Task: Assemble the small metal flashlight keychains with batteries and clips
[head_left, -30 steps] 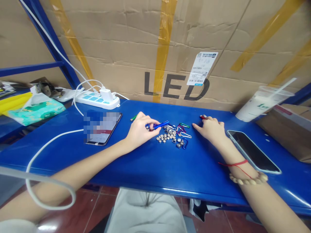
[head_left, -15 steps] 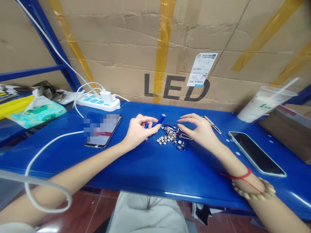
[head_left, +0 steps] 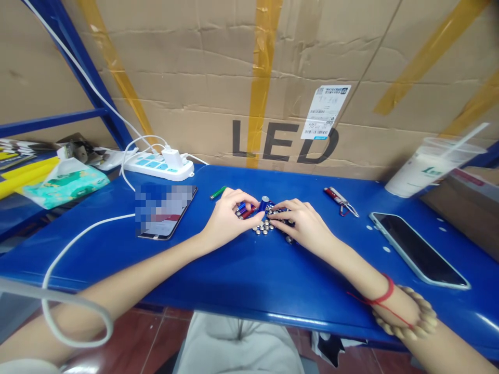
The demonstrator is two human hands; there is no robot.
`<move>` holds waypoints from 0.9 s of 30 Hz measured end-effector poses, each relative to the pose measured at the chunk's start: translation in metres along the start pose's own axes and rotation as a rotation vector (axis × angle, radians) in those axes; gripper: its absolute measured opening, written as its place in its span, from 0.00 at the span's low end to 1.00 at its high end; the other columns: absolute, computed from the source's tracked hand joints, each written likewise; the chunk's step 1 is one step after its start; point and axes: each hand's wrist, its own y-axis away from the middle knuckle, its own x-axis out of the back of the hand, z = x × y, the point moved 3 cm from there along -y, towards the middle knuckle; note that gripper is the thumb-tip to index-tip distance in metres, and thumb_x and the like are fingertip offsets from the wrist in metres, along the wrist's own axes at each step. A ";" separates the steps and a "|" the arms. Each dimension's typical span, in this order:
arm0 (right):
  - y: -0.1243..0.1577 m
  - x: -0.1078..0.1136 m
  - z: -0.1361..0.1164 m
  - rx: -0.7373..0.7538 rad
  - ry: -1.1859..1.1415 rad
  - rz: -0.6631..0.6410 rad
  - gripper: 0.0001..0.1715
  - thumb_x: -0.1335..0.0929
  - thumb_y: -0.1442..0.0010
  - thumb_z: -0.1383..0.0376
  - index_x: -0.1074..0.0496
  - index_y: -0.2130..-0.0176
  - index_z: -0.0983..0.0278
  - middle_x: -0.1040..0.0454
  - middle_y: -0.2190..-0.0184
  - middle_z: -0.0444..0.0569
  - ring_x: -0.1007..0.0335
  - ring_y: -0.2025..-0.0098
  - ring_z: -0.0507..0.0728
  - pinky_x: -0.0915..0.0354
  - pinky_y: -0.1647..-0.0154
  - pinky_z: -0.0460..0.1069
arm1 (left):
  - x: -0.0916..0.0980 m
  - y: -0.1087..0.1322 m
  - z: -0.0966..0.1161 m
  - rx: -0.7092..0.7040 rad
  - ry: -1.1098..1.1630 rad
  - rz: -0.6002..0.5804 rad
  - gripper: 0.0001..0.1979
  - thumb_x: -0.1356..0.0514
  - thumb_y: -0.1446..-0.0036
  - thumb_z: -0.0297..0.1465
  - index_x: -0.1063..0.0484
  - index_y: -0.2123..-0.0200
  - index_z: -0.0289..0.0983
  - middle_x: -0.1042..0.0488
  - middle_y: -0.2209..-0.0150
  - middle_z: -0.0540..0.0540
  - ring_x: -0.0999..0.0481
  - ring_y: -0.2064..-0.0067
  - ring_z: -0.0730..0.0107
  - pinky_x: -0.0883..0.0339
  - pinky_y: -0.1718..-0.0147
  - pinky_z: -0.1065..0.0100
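My left hand [head_left: 230, 215] holds a blue metal tube [head_left: 264, 202] nearly upright between thumb and fingers, with its round end facing up. Under those same fingers, a red and a blue tube [head_left: 246, 210] are partly hidden. Close by on the right, my right hand [head_left: 306, 223] has its thumb and fingertips drawn together over the pile; anything pinched there is too small to make out. Silver button cells [head_left: 265, 228] lie on the blue table [head_left: 234, 280] below the tube. Metal clips in the pile are mostly covered by my right hand.
A green tube [head_left: 218, 193] lies beyond my left hand. At right are a red tube with a carabiner [head_left: 341, 200], a phone [head_left: 419, 249] and a drink cup [head_left: 417, 169]. At left, a cabled phone [head_left: 167, 213] and a power strip [head_left: 156, 165]. A cardboard box [head_left: 195, 78] stands behind.
My right hand has moved left into the pile, its fingers closing up. The blue tube now stands more upright. The green tube shows behind my left hand, and the red tube at right is uncovered.
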 end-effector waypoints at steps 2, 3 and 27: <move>-0.001 0.000 0.000 -0.008 -0.002 -0.002 0.09 0.34 0.41 0.61 0.24 0.64 0.58 0.26 0.56 0.49 0.33 0.53 0.61 0.39 0.56 0.56 | -0.002 0.001 0.001 -0.060 -0.047 -0.032 0.05 0.38 0.51 0.33 0.28 0.71 0.38 0.29 0.73 0.49 0.36 0.67 0.68 0.38 0.66 0.67; -0.001 0.000 0.000 -0.009 -0.002 0.003 0.09 0.34 0.41 0.60 0.24 0.65 0.59 0.26 0.56 0.49 0.34 0.53 0.61 0.39 0.56 0.56 | -0.003 0.002 0.001 -0.090 -0.075 -0.052 0.05 0.38 0.51 0.33 0.28 0.70 0.38 0.29 0.72 0.49 0.36 0.66 0.68 0.38 0.65 0.67; 0.011 0.033 -0.036 0.375 -0.256 0.718 0.07 0.31 0.46 0.72 0.24 0.66 0.63 0.21 0.70 0.48 0.25 0.70 0.53 0.28 0.69 0.46 | -0.016 0.011 -0.007 0.067 0.057 -0.194 0.09 0.40 0.52 0.28 0.27 0.64 0.38 0.24 0.72 0.52 0.36 0.77 0.77 0.40 0.75 0.75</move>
